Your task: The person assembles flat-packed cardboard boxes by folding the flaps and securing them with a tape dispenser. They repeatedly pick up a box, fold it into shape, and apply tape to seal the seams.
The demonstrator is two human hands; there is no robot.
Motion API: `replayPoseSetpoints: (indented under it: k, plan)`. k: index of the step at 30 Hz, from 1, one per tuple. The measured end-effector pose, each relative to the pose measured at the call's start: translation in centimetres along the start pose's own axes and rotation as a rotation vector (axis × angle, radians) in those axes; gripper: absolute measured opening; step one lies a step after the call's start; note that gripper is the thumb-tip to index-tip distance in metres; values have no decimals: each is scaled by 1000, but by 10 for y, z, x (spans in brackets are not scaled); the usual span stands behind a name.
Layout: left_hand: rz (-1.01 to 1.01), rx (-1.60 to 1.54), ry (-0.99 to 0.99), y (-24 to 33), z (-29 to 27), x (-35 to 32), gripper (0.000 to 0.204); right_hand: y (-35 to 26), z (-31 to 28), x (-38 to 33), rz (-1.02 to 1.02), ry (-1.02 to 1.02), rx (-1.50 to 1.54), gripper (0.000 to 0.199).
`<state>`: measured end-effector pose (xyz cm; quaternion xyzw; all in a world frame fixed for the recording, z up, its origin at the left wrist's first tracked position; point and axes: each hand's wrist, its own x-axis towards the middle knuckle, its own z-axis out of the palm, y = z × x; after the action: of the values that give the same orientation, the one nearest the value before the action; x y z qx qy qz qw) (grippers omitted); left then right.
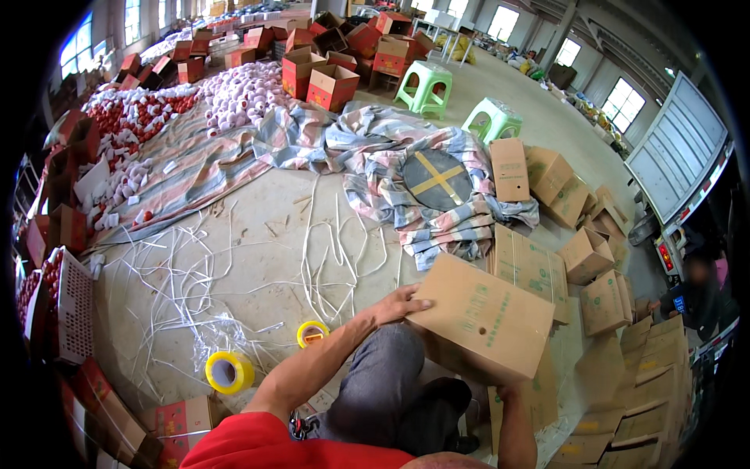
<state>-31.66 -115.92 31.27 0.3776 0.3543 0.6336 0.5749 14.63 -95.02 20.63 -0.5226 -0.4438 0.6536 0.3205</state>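
A brown cardboard box point(484, 313) is tilted in front of me, just right of my knee. At its left edge my left hand point(398, 305) is closed on the cardboard, thumb and fingers lying along the corner. My right hand point(512, 389) holds the box at its lower right edge; the box hides most of its fingers. A small round hole and faint green print show on the box's face. To the left on the floor stand a large yellow tape roll point(230, 372) and a smaller yellow roll point(312, 334).
White straps point(180, 273) tangle across the floor. Brown boxes point(527, 266) stand and lie to the right, near flattened cardboard point(648, 375). Ahead are a striped tarp point(312, 141), a round black lid point(437, 180) and green stools point(426, 87). A white crate point(76, 309) stands left.
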Motion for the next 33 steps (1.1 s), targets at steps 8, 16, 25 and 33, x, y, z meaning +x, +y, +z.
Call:
replayPoseSetpoints:
  k: [8,16,25,33]
  plan:
    - [87,689,-111,84,50,10,62,-22,18,-24,-131,-200,119,68]
    - [295,832,133,61,103,6,51,-130,77,-124,-190,-49,360,73]
    - [299,797,93,-9,133,14,44,-97,34,-118,-161,386,-77,68]
    - [147,846,199,-13,126,17,46,-72,54,-122,-303,354,-459,62]
